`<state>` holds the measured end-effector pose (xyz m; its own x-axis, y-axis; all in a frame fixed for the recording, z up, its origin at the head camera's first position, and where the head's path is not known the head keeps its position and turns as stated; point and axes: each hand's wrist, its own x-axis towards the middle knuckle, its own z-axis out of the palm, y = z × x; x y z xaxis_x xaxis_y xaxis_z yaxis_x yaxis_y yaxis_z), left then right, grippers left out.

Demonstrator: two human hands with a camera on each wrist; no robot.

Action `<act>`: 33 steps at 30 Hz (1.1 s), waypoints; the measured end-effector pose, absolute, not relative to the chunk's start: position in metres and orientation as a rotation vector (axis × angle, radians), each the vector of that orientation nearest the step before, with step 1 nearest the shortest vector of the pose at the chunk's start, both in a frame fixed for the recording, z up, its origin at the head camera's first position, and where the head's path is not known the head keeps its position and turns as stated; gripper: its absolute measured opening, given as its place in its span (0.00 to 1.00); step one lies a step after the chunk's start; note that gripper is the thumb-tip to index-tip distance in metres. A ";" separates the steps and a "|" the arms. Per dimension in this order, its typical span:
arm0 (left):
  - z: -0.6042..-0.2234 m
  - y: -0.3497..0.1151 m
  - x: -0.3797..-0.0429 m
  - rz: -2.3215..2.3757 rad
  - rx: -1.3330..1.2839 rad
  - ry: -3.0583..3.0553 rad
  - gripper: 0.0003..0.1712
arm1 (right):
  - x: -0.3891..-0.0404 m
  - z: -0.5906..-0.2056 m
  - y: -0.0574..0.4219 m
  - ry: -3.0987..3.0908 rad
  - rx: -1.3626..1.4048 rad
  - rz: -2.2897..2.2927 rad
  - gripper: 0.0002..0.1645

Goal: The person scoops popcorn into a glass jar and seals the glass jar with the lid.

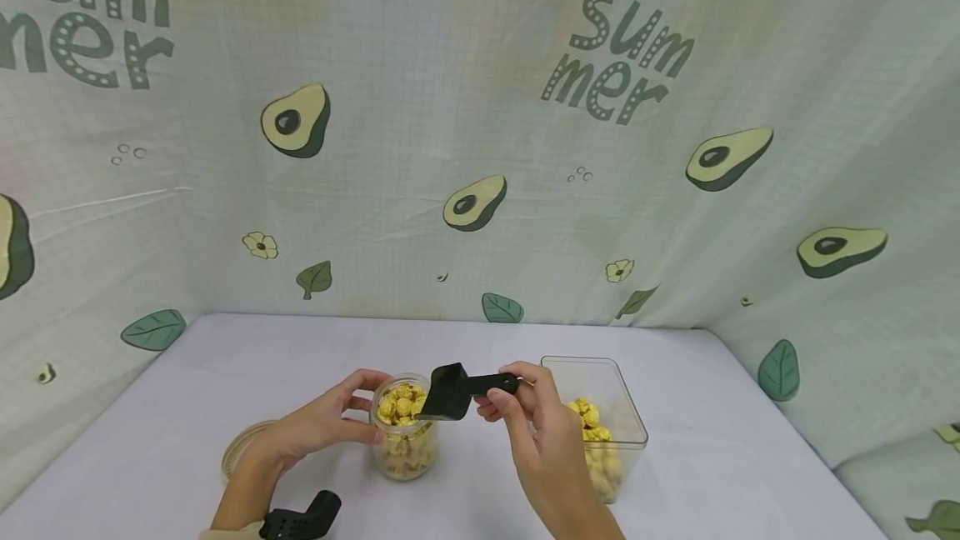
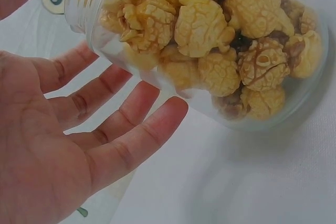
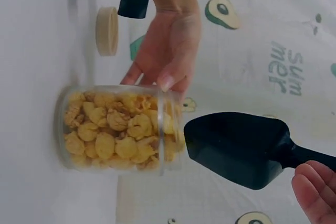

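Observation:
A clear jar (image 1: 406, 448) filled with yellow caramel popcorn (image 3: 115, 129) stands upright on the table. My left hand (image 1: 330, 419) holds it near the rim, thumb on the near side and fingers on the far side. In the left wrist view the fingers (image 2: 152, 129) lie along the jar wall. My right hand (image 1: 542, 440) grips the handle of a black scoop (image 1: 450, 392). The scoop's lip is just over the jar's mouth, tilted down toward it. Whether any popcorn is in the scoop is hidden.
To the right, behind my right hand, stands a clear rectangular container (image 1: 630, 432) partly filled with popcorn. A round beige lid (image 3: 107, 31) lies to the left of the jar, partly behind my left forearm. A cloth printed with avocados hangs around the white table (image 1: 480, 340).

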<state>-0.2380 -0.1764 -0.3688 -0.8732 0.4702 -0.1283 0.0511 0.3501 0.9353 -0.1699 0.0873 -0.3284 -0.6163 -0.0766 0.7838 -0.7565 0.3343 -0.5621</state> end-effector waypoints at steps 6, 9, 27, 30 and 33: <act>-0.369 -0.176 -0.237 1.522 0.456 2.248 0.40 | -0.172 -0.334 0.084 -1.961 0.722 1.332 0.11; -0.368 -0.176 -0.238 1.524 0.464 2.249 0.40 | -0.173 -0.334 0.085 -1.958 0.696 1.345 0.11; -0.370 -0.176 -0.239 1.522 0.479 2.254 0.40 | -0.173 -0.322 0.100 -1.898 0.668 1.463 0.11; -0.370 -0.176 -0.238 1.522 0.472 2.254 0.40 | -0.171 -0.313 0.113 -1.867 0.665 1.486 0.11; -0.369 -0.175 -0.238 1.524 0.469 2.253 0.40 | -0.169 -0.303 0.127 -1.907 0.595 1.486 0.11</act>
